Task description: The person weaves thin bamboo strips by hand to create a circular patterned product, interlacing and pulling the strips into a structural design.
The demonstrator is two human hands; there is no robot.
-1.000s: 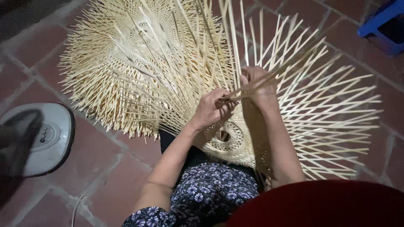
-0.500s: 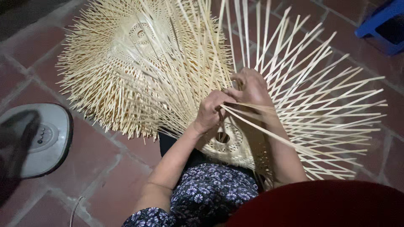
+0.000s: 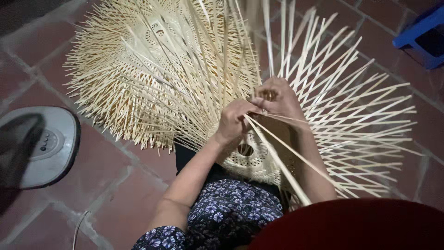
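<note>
On a red brick floor [image 3: 115, 176], a person seated low works two bare hands into a half-woven bamboo piece [image 3: 252, 159] resting across the lap. One such piece is in hand; a second, larger woven bamboo piece [image 3: 138, 69] lies just behind it on the floor, its loose ends bristling outward in every direction.

At the centre of the lap piece sits a tight, pale openwork disc with a small dark hole in the middle. From that disc, flat bamboo strips fan out to the person's right in a crossed lattice, too many to count, all uncut and straw-coloured.

Both hands meet just above the disc. The left hand [image 3: 233, 121] is curled shut around a few bamboo strips [image 3: 277, 159] that run diagonally down toward the camera. The right hand [image 3: 277, 97] is closed over the strips beside it, knuckles up, touching the left; a ring shows on one finger. Whether each pinches one strip or several cannot be told.

One grey fan base [image 3: 44, 146] with a cluster of buttons stands on the floor to the person's left, well apart from the weaving. One blue plastic stool [image 3: 418, 37] shows at the upper right corner. The person wears dark floral-print trousers [image 3: 231, 215], and a red hat brim [image 3: 351, 227] fills the lower right edge.
</note>
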